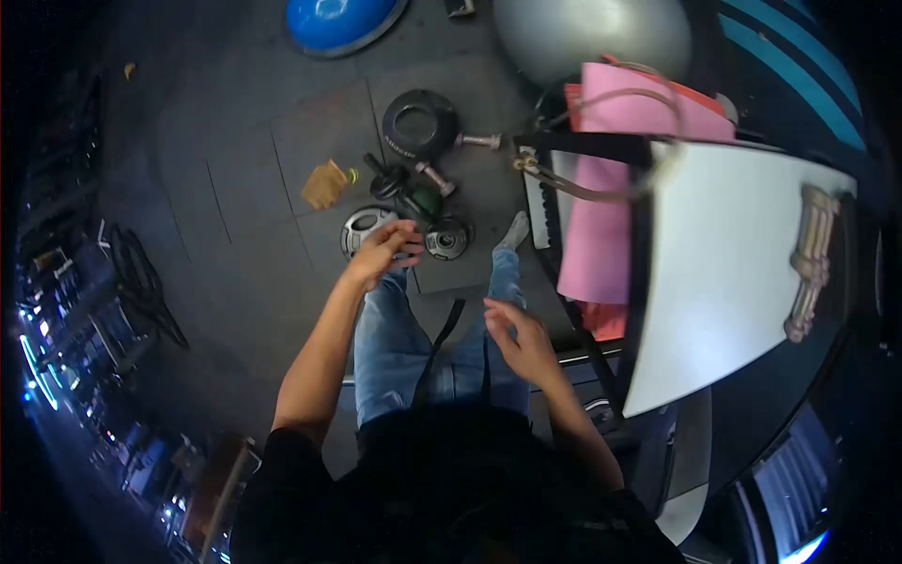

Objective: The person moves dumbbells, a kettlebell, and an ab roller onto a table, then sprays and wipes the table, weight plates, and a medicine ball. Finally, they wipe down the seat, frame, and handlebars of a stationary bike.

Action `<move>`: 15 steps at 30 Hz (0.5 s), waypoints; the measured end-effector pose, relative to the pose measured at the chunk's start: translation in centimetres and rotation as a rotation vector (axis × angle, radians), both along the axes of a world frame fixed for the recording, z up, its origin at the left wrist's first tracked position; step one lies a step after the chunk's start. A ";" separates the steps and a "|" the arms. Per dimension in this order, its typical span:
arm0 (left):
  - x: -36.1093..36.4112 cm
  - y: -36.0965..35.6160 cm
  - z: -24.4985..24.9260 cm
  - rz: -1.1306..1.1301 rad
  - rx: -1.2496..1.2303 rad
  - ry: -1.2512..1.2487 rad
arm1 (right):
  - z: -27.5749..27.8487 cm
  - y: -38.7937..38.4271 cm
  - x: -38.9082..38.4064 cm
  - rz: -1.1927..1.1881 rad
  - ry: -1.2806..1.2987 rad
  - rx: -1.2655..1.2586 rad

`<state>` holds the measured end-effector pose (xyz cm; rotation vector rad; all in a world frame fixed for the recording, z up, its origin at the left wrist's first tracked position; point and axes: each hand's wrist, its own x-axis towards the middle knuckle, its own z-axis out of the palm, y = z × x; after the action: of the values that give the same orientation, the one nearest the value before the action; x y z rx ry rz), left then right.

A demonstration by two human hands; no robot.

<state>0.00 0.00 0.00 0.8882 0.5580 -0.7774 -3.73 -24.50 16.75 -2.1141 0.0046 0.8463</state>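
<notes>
My left hand (383,254) is in the air with its fingers loosely stretched and nothing in them. Behind and below it lies a grey weight plate (360,226), partly covered by the hand. A smaller dark plate (447,241) lies on the floor just right of that hand. My right hand (522,342) hangs empty over my right thigh, thumb apart from the fingers. Beyond the plates are a black dumbbell (383,179), a dark green rounded weight (425,200), metal-handled pieces (436,178) and a thick black ring (420,148).
A tan cloth or glove (325,185) lies on the dark tiled floor. To the right stands a white-topped unit (733,254) with pink mats (601,216) and a rope-like cord. A silver exercise ball (597,38) and blue balance dome (340,21) are farther off.
</notes>
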 end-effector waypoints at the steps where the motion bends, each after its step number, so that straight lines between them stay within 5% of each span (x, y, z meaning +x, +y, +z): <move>1: -1.8 -2.3 -0.9 0.048 -0.015 0.093 | -1.6 -1.6 -0.5 0.027 0.021 -0.106; 2: -3.7 -4.4 -1.7 0.093 -0.025 0.189 | -3.7 -3.1 -1.2 0.054 0.044 -0.207; 3: -12.0 5.0 -5.4 0.119 0.114 0.426 | -13.0 4.9 -6.3 0.130 0.174 -0.125; 6: -11.5 7.5 -15.7 0.226 0.270 0.502 | -30.9 10.5 -2.8 0.275 -0.021 -0.242; 9: -11.0 5.8 -30.8 0.253 0.168 0.473 | -44.9 12.8 2.7 0.362 -0.088 -0.463; 10: -9.5 4.5 -35.0 0.279 0.329 0.418 | -50.9 12.3 3.8 0.355 -0.288 -0.462; 12: -5.7 2.5 -39.9 0.258 0.676 0.363 | -55.0 15.0 10.1 0.413 -0.014 -0.626; 15: -3.1 0.4 -51.9 0.153 1.177 0.388 | -66.3 14.0 14.7 0.584 -0.610 -0.765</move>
<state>-3.11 0.40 -51.94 1.7458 1.4795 -0.4273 11.00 -10.48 -49.52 -3.1050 -0.7453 0.5038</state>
